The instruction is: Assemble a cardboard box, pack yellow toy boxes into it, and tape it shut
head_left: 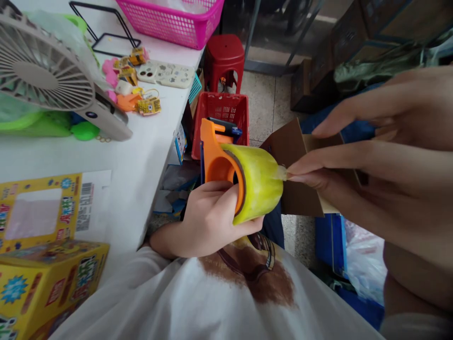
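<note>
My left hand [212, 219] grips an orange tape dispenser [211, 141] carrying a wide roll of yellowish packing tape [264, 182]. The fingers wrap round the side and underside of the roll. At the roll's right side, the thumb and forefinger of my right hand [368, 174] pinch a small, whitish loose end of the tape. The other fingers of that hand are spread above. Behind the right hand, partly covered by it, is an open brown cardboard box [300, 193].
On the white table [141, 156] to the left are a handheld fan [53, 75], small toys [130, 99], a phone case [170, 73], yellow printed boxes [53, 283] and a pink basket [177, 28]. A red stool [225, 56] and red crate [221, 101] stand on the floor.
</note>
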`<move>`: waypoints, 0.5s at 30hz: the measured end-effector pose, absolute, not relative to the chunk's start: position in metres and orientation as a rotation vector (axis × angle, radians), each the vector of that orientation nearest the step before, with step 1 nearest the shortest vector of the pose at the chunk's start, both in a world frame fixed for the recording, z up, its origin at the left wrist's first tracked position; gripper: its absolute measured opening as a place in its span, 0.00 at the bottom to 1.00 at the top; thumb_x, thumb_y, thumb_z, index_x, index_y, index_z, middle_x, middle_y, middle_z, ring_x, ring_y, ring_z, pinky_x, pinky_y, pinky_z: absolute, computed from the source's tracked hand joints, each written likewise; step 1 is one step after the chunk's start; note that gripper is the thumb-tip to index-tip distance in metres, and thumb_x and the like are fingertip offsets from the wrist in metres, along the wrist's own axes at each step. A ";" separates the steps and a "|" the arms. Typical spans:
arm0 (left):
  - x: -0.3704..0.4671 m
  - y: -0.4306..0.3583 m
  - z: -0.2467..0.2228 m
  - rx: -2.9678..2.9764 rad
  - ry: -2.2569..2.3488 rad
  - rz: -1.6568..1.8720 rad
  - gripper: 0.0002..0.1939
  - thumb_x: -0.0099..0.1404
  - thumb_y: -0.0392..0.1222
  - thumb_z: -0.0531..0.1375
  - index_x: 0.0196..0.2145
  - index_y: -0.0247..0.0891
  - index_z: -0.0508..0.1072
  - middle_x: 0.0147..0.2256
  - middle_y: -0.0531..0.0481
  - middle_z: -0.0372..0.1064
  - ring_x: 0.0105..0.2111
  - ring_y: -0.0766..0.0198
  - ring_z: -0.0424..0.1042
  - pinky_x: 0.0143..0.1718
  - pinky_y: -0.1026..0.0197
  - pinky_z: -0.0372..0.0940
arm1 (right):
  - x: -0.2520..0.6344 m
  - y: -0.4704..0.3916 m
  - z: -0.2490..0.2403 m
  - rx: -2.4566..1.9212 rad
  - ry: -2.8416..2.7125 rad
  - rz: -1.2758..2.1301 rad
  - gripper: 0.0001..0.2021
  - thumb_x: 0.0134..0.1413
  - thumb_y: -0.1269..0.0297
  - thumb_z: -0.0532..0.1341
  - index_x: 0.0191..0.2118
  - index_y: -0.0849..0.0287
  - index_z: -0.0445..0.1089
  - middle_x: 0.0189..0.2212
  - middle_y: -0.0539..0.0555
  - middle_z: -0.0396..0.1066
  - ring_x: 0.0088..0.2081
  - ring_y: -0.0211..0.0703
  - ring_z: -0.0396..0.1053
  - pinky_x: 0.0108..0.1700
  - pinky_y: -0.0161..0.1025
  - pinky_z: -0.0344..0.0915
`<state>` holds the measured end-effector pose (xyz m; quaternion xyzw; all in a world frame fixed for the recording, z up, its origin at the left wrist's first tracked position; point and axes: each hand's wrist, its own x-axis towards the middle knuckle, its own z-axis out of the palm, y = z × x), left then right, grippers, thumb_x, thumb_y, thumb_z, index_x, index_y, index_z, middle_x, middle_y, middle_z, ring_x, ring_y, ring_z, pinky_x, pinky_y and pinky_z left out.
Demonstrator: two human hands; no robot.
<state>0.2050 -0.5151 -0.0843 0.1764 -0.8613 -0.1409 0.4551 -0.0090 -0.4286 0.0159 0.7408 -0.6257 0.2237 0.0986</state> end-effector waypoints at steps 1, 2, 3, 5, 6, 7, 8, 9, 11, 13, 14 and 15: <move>0.205 -0.515 -0.084 0.432 -2.122 -0.348 0.15 0.61 0.41 0.73 0.32 0.39 0.68 0.24 0.61 0.73 0.23 0.70 0.75 0.37 0.68 0.76 | -0.010 -0.430 0.012 2.226 -1.766 0.678 0.03 0.69 0.61 0.67 0.44 0.42 0.78 0.54 0.51 0.75 0.60 0.59 0.70 0.61 0.63 0.64; 0.204 -0.515 -0.085 0.429 -2.121 -0.350 0.15 0.61 0.40 0.73 0.32 0.39 0.68 0.24 0.61 0.73 0.23 0.70 0.75 0.37 0.68 0.76 | -0.011 -0.432 0.009 2.253 -1.705 0.690 0.07 0.69 0.66 0.67 0.45 0.43 0.77 0.54 0.51 0.75 0.58 0.57 0.71 0.61 0.63 0.64; 0.204 -0.515 -0.085 0.426 -2.118 -0.350 0.16 0.60 0.40 0.73 0.32 0.39 0.68 0.24 0.61 0.73 0.23 0.71 0.75 0.38 0.68 0.76 | -0.013 -0.433 0.006 2.266 -1.666 0.706 0.09 0.69 0.70 0.66 0.46 0.44 0.77 0.53 0.50 0.75 0.57 0.54 0.71 0.61 0.61 0.65; 0.204 -0.515 -0.084 0.424 -2.117 -0.347 0.16 0.59 0.41 0.74 0.33 0.40 0.68 0.24 0.61 0.73 0.24 0.70 0.76 0.38 0.68 0.77 | -0.016 -0.435 0.001 2.288 -1.653 0.746 0.12 0.70 0.73 0.63 0.46 0.44 0.78 0.51 0.49 0.75 0.54 0.50 0.71 0.60 0.59 0.66; 0.204 -0.515 -0.084 0.426 -2.121 -0.348 0.16 0.59 0.42 0.74 0.33 0.40 0.68 0.24 0.61 0.73 0.24 0.70 0.76 0.38 0.68 0.77 | -0.018 -0.436 0.001 2.319 -1.668 0.785 0.13 0.72 0.72 0.61 0.46 0.44 0.78 0.50 0.48 0.76 0.53 0.48 0.71 0.59 0.57 0.67; 0.205 -0.515 -0.084 0.434 -2.124 -0.351 0.16 0.59 0.42 0.74 0.32 0.40 0.68 0.24 0.61 0.73 0.24 0.69 0.76 0.37 0.67 0.78 | -0.018 -0.436 0.001 2.351 -1.709 0.847 0.14 0.74 0.71 0.59 0.48 0.43 0.79 0.50 0.48 0.76 0.52 0.46 0.72 0.57 0.54 0.69; 0.205 -0.514 -0.083 0.445 -2.132 -0.355 0.16 0.59 0.42 0.74 0.32 0.40 0.68 0.24 0.60 0.74 0.24 0.69 0.77 0.37 0.66 0.78 | -0.018 -0.436 0.002 2.356 -1.769 0.925 0.14 0.75 0.70 0.58 0.49 0.44 0.79 0.49 0.48 0.77 0.50 0.44 0.73 0.52 0.50 0.71; 0.206 -0.514 -0.083 0.461 -2.141 -0.360 0.15 0.60 0.42 0.73 0.32 0.41 0.69 0.24 0.60 0.74 0.24 0.67 0.77 0.37 0.65 0.78 | -0.016 -0.436 0.003 2.306 -1.867 0.999 0.13 0.75 0.69 0.58 0.50 0.46 0.80 0.47 0.49 0.77 0.49 0.43 0.74 0.48 0.48 0.71; 0.207 -0.514 -0.082 0.500 -2.147 -0.369 0.14 0.60 0.42 0.73 0.31 0.41 0.70 0.24 0.58 0.75 0.24 0.66 0.77 0.35 0.63 0.79 | -0.010 -0.432 0.007 2.121 -2.052 1.058 0.11 0.75 0.67 0.60 0.51 0.51 0.80 0.46 0.53 0.78 0.47 0.43 0.76 0.45 0.46 0.72; 0.207 -0.514 -0.080 0.527 -2.154 -0.386 0.13 0.61 0.43 0.73 0.31 0.41 0.71 0.25 0.57 0.76 0.24 0.64 0.78 0.34 0.62 0.79 | -0.003 -0.425 0.011 2.052 -2.021 0.971 0.09 0.73 0.59 0.64 0.51 0.47 0.81 0.46 0.54 0.78 0.51 0.50 0.76 0.52 0.51 0.72; 0.207 -0.514 -0.079 0.529 -2.166 -0.402 0.13 0.62 0.44 0.72 0.31 0.41 0.71 0.25 0.57 0.76 0.24 0.64 0.78 0.34 0.62 0.78 | 0.001 -0.420 0.011 2.090 -1.938 0.905 0.10 0.71 0.54 0.65 0.53 0.43 0.81 0.46 0.53 0.78 0.53 0.54 0.76 0.56 0.55 0.70; 0.208 -0.515 -0.078 0.527 -2.181 -0.420 0.12 0.62 0.44 0.72 0.32 0.41 0.72 0.24 0.56 0.76 0.24 0.63 0.78 0.34 0.62 0.78 | 0.003 -0.415 0.012 2.165 -1.836 0.821 0.12 0.69 0.51 0.67 0.55 0.39 0.79 0.47 0.52 0.78 0.54 0.57 0.75 0.57 0.57 0.69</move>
